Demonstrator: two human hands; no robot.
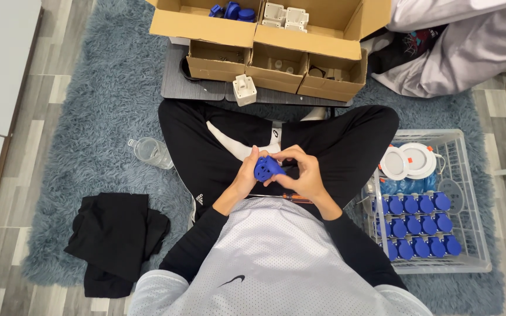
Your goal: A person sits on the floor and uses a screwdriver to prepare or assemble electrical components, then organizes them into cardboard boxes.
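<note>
Underneath everything, a shaggy grey-blue rug (101,105) covers the wood-look floor (24,105), and the person sits cross-legged on it in black trousers and a pale grey mesh shirt. Ahead of the knees stands a large cardboard box (253,35) with its flaps open, holding blue parts at the left and white housings at the right; three smaller open cartons (276,67) sit against its near side, and one white square housing (244,89) stands alone on the dark mat just before them. To the person's right, a white wire-sided crate (469,193) holds rows of blue round parts (420,225), with two white round discs (408,161) lying at its far end. On the person's left, a crumpled black garment (115,240) lies on the rug, and a clear plastic bottle (150,152) lies on its side near the thigh. Another person in light clothing (452,52) sits at the upper right.

Over the lap, the left hand (247,175) and right hand (303,172) both close around one blue plastic part (267,168), fingers curled over it from either side. An orange-handled screwdriver (288,198) lies across the lap just beneath the wrists.
</note>
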